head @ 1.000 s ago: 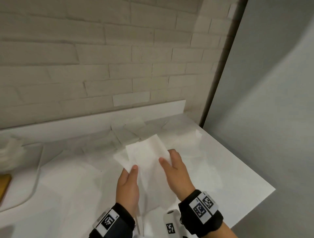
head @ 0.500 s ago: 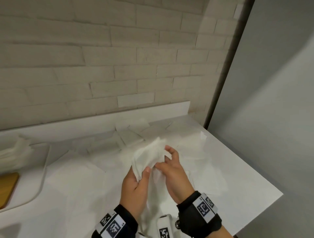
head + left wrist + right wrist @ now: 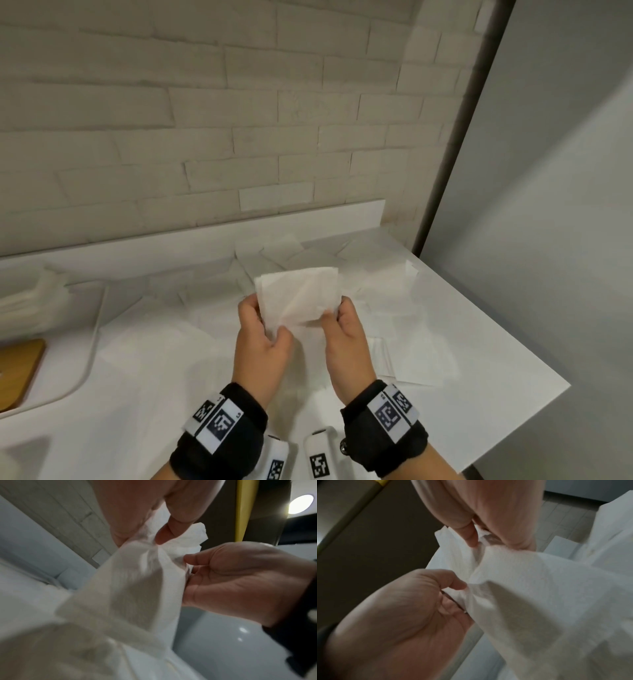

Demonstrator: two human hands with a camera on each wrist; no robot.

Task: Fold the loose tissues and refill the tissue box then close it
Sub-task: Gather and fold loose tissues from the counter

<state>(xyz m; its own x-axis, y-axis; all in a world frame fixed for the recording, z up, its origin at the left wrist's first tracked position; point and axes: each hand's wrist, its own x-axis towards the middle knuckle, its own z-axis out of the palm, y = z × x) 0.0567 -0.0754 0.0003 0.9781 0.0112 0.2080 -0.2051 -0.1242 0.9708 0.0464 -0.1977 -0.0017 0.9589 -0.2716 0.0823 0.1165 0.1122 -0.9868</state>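
Head view: both hands up over the white table (image 3: 479, 342), w/ one white tissue (image 3: 299, 294) held between them, clear of the surface. Left hand (image 3: 262, 346) pinches the tissue's lower left corner, thumb against fingers; right hand (image 3: 346, 342) pinches the lower right corner the same way. Tissue stands roughly upright, a squarish sheet w/ a soft diagonal crease, top edge about level.

Left wrist view: left hand (image 3: 145, 513) at top, fingertips closed on bunched tissue (image 3: 137, 582); right hand (image 3: 240, 577) comes in from the right, thumb pressed to the sheet's edge. Rest of the sheet hangs down, blurred.

Right wrist view: right hand (image 3: 488, 513) at top, thumb & fingers nipping a gathered bit of tissue (image 3: 522, 588); left hand (image 3: 402, 622) below, thumb & curled fingers closed on the other corner.

Loose tissues (image 3: 411, 359) lie flat over the table, esp. to the right of the hands & back toward the brick wall (image 3: 205, 137); several overlap. Far left, a stack of white tissues (image 3: 30, 301), blurred, & a wooden piece (image 3: 17, 370) at the frame edge. Can't tell if that's the tissue box. Black wrist bands (image 3: 219, 435) w/ printed marker tags on both wrists. Grey wall (image 3: 548, 205) to the right.
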